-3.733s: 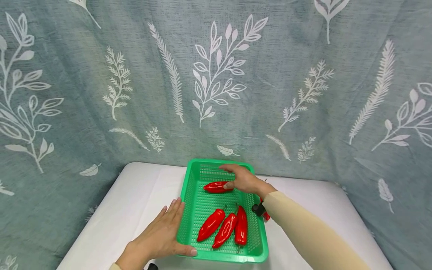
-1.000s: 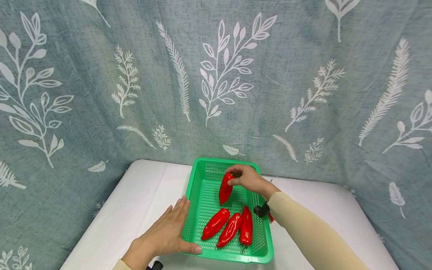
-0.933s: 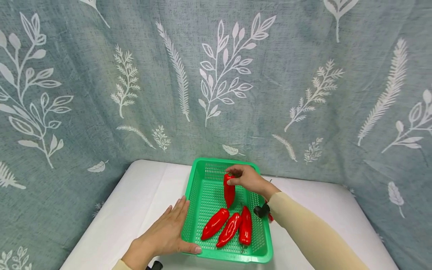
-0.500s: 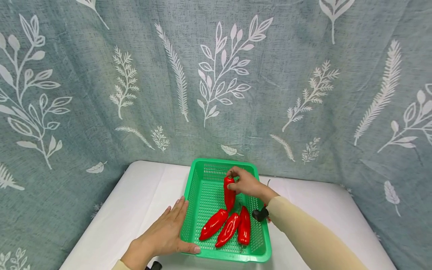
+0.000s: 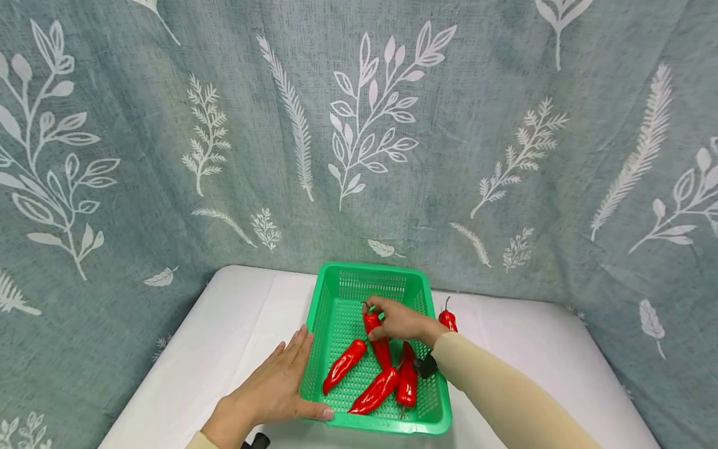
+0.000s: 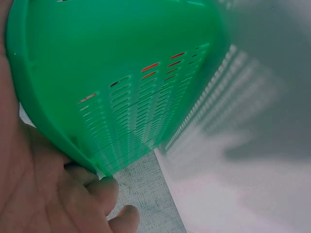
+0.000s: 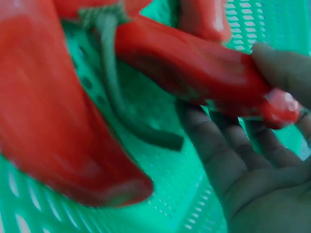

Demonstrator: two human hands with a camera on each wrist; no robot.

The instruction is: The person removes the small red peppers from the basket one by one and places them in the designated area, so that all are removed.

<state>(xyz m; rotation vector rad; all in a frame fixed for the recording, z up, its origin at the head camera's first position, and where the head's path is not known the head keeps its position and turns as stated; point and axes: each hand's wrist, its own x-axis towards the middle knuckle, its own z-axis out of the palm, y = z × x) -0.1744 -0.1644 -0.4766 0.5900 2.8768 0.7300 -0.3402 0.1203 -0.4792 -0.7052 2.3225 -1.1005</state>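
Observation:
A green plastic basket [image 5: 314, 349] with perforated walls holds several glossy red peppers. My right hand [image 5: 398, 320] pinches one red pepper [image 5: 379, 349] near its stem end, thumb on one side and fingers on the other. That pepper slants down among the left pepper [image 5: 343, 366], the middle pepper [image 5: 377, 393] and the right pepper [image 5: 406, 381]. In the right wrist view the held pepper [image 7: 194, 68] lies between thumb and fingers, beside a pepper [image 7: 58, 121] with a curved stem. My left hand [image 5: 272, 383] rests with straight fingers along the basket's left rim, thumb on the near rim.
Outside the basket on the right, another red pepper [image 5: 447, 319] is partly hidden behind my right forearm. The basket stands on a white-covered table [image 5: 241, 318]. A grey-green curtain [image 5: 269, 156] with white leaf prints hangs behind the table.
The pepper lying at the far end was picked up and tilted upright, then lowered towards the near peppers. The left and middle peppers have shifted and turned slightly. My left hand stays on the rim.

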